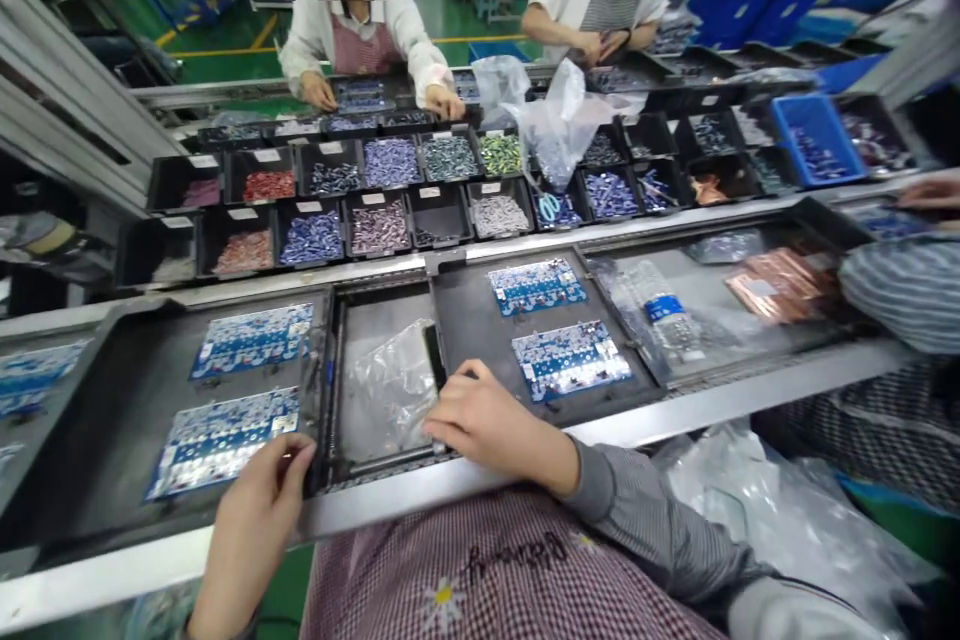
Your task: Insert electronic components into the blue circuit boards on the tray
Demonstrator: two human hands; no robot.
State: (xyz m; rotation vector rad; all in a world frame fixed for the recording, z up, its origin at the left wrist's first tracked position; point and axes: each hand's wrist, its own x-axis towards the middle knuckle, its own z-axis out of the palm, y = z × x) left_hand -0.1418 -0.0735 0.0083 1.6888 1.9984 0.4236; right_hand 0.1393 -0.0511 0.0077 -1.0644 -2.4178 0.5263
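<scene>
My left hand (pixel 255 530) sits at the lower left, its curled fingers against the wall of a black tray (pixel 90 460), beside a blue-and-white printed circuit board (pixel 221 443). A second board (pixel 251 342) lies beyond it. My right hand (pixel 487 417) rests on the rim of the tray's middle recess, its thumb next to a crumpled clear plastic bag (pixel 386 390). Just to the right lie two more boards (pixel 571 361) (pixel 537 286). Neither hand shows a held object.
Black bins of small components (pixel 330 210) line the far side, with two co-workers (pixel 360 40) (pixel 600 0) beyond. A water bottle (pixel 664 315) and copper sheets (pixel 780 285) lie right. Another person's striped sleeve (pixel 907 295) enters there. A metal rail (pixel 465 490) edges the tray.
</scene>
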